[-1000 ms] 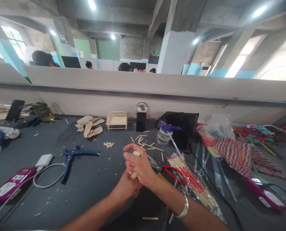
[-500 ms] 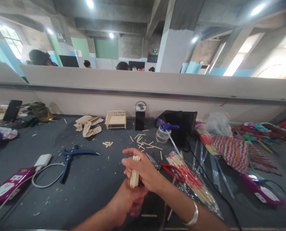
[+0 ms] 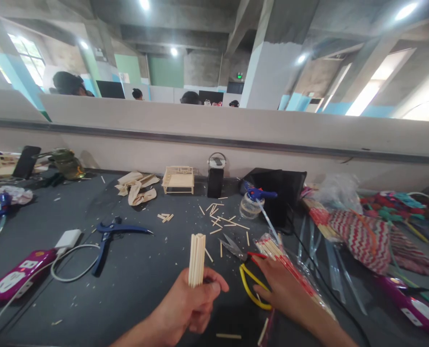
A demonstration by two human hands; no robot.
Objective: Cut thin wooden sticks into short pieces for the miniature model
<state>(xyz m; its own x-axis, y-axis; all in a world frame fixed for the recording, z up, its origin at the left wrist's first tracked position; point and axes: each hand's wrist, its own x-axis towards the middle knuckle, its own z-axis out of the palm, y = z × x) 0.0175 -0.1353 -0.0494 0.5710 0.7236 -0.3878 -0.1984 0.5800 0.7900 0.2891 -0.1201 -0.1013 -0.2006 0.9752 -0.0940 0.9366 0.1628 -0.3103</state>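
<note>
A bundle of pale wooden sticks (image 3: 197, 258) stands nearly upright in my left hand (image 3: 194, 303), whose fingers wrap round its lower part. To the right, my right hand (image 3: 279, 284) is at the red and yellow handles of the scissors (image 3: 255, 284), fingers curled at the loops. The scissor blades lie on the table, slightly parted and pointing up-left. Just right of the scissors, partly under my right hand, lies a clear bag of red-tipped sticks (image 3: 290, 265). Short cut sticks (image 3: 216, 219) are scattered beyond.
A small wooden model bed (image 3: 179, 180), a phone (image 3: 215, 183) and a glue gun on a jar (image 3: 250, 205) stand at the back. A blue cutter (image 3: 108, 236) and purple power strip (image 3: 22, 272) lie left. Knitted cloth (image 3: 355, 233) is at the right.
My right hand has let go of the stick bundle and moved right to the scissors. The bundle stays in my left hand. The view has shifted slightly.
</note>
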